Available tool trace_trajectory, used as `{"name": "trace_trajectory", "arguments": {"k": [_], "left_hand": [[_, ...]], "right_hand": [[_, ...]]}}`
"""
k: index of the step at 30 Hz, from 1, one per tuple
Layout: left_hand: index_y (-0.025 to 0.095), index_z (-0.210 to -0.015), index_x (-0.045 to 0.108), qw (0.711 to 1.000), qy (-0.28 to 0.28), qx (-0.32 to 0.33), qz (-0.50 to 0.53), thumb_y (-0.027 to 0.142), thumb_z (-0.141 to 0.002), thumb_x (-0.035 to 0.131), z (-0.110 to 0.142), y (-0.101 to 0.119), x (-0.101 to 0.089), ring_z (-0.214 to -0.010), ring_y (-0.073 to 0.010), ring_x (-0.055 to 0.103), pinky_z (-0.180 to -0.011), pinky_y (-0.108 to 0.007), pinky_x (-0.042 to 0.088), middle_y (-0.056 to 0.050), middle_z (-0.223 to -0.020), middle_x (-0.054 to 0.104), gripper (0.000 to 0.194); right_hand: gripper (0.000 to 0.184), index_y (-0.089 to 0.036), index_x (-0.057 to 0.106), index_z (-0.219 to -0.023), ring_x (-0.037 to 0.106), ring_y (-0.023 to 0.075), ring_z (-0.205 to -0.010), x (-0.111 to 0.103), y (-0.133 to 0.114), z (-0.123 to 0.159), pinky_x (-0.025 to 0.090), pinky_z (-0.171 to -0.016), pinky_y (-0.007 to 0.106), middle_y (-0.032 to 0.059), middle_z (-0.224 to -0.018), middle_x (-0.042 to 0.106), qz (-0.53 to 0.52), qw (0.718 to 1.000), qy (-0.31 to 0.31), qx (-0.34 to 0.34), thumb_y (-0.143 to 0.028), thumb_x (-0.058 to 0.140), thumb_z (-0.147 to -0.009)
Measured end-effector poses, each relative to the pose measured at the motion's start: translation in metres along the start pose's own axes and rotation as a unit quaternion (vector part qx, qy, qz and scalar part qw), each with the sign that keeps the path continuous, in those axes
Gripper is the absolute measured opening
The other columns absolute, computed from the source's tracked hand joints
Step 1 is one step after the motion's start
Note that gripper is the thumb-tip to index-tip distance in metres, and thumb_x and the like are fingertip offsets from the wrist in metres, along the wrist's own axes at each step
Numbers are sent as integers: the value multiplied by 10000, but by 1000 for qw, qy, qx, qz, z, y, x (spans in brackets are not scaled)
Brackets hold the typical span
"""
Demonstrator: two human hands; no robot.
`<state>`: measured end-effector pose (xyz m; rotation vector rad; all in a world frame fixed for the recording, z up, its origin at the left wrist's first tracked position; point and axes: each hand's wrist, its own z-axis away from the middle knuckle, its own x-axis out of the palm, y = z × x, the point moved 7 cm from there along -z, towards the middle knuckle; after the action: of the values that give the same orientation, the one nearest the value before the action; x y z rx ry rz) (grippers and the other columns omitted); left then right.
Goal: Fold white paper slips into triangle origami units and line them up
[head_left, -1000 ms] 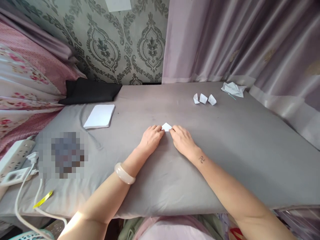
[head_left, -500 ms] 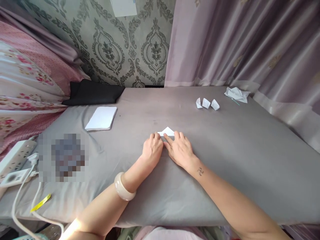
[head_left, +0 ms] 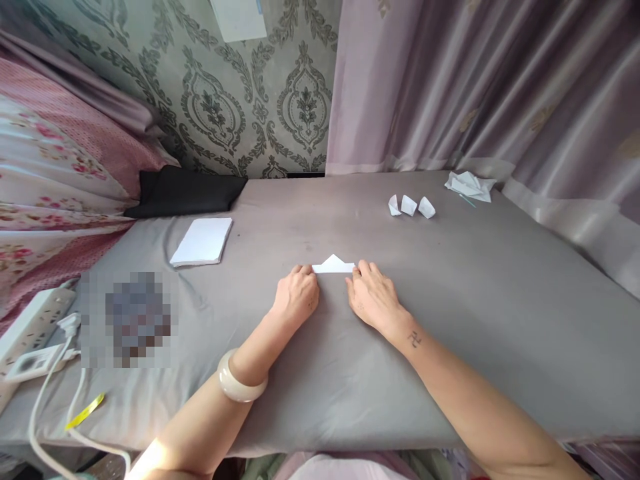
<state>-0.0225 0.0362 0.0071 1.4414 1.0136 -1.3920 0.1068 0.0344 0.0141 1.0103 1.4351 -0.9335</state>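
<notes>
A small folded sheet of white paper (head_left: pixel 333 265) lies on the grey cloth, with a pointed peak at its far side and a straight band along its near side. My left hand (head_left: pixel 297 291) is closed on the band's left end, its fingertips partly hidden behind the knuckles. At the right end, my right hand (head_left: pixel 374 295) pinches the same paper, the thumb toward the near side. The middle of the paper shows uncovered between the two hands.
Behind to the right stand three small folded paper pieces (head_left: pixel 409 205), with more folded white paper (head_left: pixel 470 186) farther off. A paper stack (head_left: pixel 203 241) lies left, near black cloth (head_left: pixel 187 191). A power strip (head_left: pixel 37 320) with cables and a yellow strip (head_left: pixel 85 411) are at the left edge.
My hands have moved apart along the paper. The right hand's fingers have left the middle and now grip the right end, uncovering the whole band. The view has shifted slightly.
</notes>
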Motion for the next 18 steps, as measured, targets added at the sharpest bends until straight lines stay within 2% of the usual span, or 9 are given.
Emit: {"name": "trace_trajectory", "arguments": {"k": [4,7,8,10,13,16,18], "left_hand": [[179,-923,637,999,35,-19,19,360,-947,401,-7,-12,-1,-944,-221,577,-579,-275,412,-88,-1019,638,298],[224,-1099,598,998,61,-4,32,390,-942,424,-14,-16,-3,-952,-220,567,-576,-271,398,-69,-1023,628,287],[242,-1142,582,997,68,13,33,384,-949,410,-16,-15,-2,-953,-218,562,-579,-270,395,-67,-1027,622,295],[256,-1131,598,996,68,52,27,360,-969,355,-20,-12,0,-943,-213,552,-590,-269,393,-74,-1026,610,310],[225,-1022,646,994,80,76,20,304,-978,308,-23,-11,3,-904,-212,540,-651,-285,406,-96,-999,603,350],[197,-963,654,983,159,48,82,254,-962,334,-24,-18,-7,-890,-211,530,-757,-316,408,-107,-1004,609,325],[180,-924,648,956,211,6,203,283,-952,363,-22,-27,-14,-841,-198,531,-759,-308,406,-92,-932,617,304]], "right_hand": [[329,-119,685,-992,551,246,-964,1,13,-4,433,-680,306,141,-1025,605,-39,999,16,25,-198,374,-920],[274,-165,705,-867,587,227,-927,3,36,-12,433,-743,307,115,-988,642,-146,985,38,85,-154,432,-857],[259,-175,706,-851,601,219,-898,5,45,-15,434,-770,312,105,-960,657,-205,972,45,109,-154,448,-840],[214,-183,706,-820,617,218,-891,13,65,-20,429,-832,324,86,-901,687,-351,919,61,170,-150,497,-788],[219,-175,699,-867,643,212,-883,24,83,-26,458,-824,325,77,-879,710,-424,878,74,210,-186,502,-773],[293,-155,671,-990,664,200,-894,29,87,-30,499,-773,312,90,-945,716,-483,842,82,226,-278,466,-820],[356,-158,650,-1045,668,189,-916,24,80,-30,517,-760,301,93,-1003,712,-524,821,83,213,-381,448,-856]]}}
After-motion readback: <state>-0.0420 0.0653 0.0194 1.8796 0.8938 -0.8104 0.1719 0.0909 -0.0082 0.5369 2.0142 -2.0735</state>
